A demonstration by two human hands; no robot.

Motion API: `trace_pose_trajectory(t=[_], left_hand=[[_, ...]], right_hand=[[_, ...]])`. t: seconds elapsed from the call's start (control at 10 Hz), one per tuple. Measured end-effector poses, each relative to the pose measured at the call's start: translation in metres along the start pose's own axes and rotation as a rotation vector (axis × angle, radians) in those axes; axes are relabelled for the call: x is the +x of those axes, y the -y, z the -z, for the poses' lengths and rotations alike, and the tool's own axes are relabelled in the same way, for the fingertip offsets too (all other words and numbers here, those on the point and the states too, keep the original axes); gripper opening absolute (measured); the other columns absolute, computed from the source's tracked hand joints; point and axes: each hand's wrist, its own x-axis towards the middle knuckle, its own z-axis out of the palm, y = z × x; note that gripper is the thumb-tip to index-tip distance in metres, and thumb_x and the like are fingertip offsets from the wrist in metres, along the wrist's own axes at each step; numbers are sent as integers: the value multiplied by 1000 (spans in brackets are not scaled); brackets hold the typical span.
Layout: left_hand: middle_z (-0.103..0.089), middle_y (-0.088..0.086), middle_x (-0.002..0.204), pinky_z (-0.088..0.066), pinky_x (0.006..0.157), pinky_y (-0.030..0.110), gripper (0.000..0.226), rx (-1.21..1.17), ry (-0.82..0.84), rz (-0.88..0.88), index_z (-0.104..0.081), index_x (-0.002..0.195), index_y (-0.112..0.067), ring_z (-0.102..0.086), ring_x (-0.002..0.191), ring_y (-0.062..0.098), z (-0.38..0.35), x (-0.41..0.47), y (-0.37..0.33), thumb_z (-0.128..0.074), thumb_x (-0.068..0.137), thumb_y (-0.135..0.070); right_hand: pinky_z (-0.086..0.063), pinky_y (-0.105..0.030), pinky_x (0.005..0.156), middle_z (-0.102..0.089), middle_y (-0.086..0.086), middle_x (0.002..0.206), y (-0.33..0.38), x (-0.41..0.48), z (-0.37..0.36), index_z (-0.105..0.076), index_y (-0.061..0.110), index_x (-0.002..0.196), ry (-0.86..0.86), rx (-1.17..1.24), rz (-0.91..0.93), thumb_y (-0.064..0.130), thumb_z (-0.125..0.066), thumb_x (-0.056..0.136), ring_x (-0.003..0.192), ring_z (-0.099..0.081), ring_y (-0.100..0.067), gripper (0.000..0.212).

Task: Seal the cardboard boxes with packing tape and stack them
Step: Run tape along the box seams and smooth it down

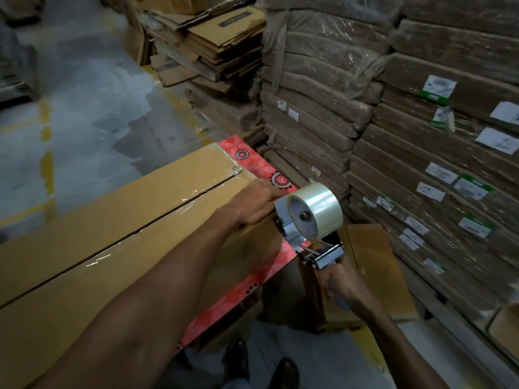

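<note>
Cardboard stacks (pixel 323 113) behind. Left hand (pixel 258 203) presses flat on taped box (pixel 112 220); right hand (pixel 341 286) grips tape dispenser (pixel 309 220).

Cardboard box (pixel 112 234): plain tan-yellow, w/ glossy clear tape strip (pixel 179 204) along seam. Desk (pixel 259 164) under it: coral-red, lighter flower print & black-white round medallions. Tape roll (pixel 323 204): clear, pale sheen. Tape dispenser (pixel 283 219): silver, black bits. Floor (pixel 84 108): grey, yellow lines. Stacked cartons (pixel 407 153): dull brown, white & green labels (pixel 436 89).

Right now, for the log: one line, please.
left hand rests on box | right hand grips tape dispenser | centre seam taped
</note>
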Motion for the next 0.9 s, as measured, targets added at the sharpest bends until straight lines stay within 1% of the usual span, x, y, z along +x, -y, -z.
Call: trace_pose_trajectory(t=[0.1,0.2,0.3,0.4,0.5,0.6,0.7,0.8,0.9], left_hand=[[-66,7,104,-39,96,49,44,70,25,17,-63,124,-15,-56,97,23,-2,-1,10,-33,94,-28],[-67,5,109,-35,104,46,54,81,53,47,-63,124,-18,-57,104,22,0,0,11,-20,102,-43],[-64,3,98,-32,103,41,69,94,56,65,-66,111,-17,-54,96,21,7,-2,14,-11,99,-57],[-63,1,97,-33,99,40,63,171,60,73,-65,111,-20,-52,94,19,7,-1,15,-17,99,-59],[-65,-4,102,-36,102,40,44,214,58,104,-67,112,-30,-53,100,15,1,5,13,-38,97,-60],[-67,-5,98,-38,103,43,30,197,24,138,-69,104,-33,-55,98,14,-2,9,10,-50,89,-51],[-68,-1,120,-22,119,39,34,182,2,163,-69,117,-30,-53,120,17,-4,7,7,-59,88,-45],[-47,1,151,-4,125,39,55,233,37,210,-54,140,-29,-29,146,16,-6,5,6,-57,90,-54],[-32,-1,160,0,124,38,67,245,43,227,-37,151,-31,-15,152,16,-10,7,6,-55,91,-55]], right_hand=[[-33,-30,48,-39,-6,57,-2,5,-6,-47,17,46,-3,42,32,-10,-44,85,46,-37,-15,47],[-28,-28,48,-37,-6,56,-15,15,-14,-44,13,57,13,136,-49,-6,-44,79,45,-35,-17,30],[-34,-27,51,-46,-10,60,-40,4,-18,-55,11,65,-131,96,-122,1,-52,81,48,-42,-19,19],[-41,-29,52,-53,-8,63,-65,35,-13,-58,8,71,-143,206,-219,4,-58,83,53,-48,-20,12],[-40,-30,50,-50,-4,59,-64,73,-12,-56,14,66,-218,217,-169,14,-55,86,50,-47,-18,20],[-45,-40,59,-57,-1,64,-39,109,-7,-63,21,74,-279,91,-75,31,-57,85,56,-53,-18,16],[-47,-35,56,-69,-8,83,-7,130,-10,-67,15,92,-309,-65,8,31,-70,78,73,-66,-24,22],[-42,-28,53,-67,-12,94,11,151,-18,-61,8,103,-279,-277,13,18,-73,80,79,-65,-25,28],[-51,-36,60,-66,-14,94,13,175,-27,-57,0,96,-267,-406,60,14,-74,85,81,-66,-29,25]])
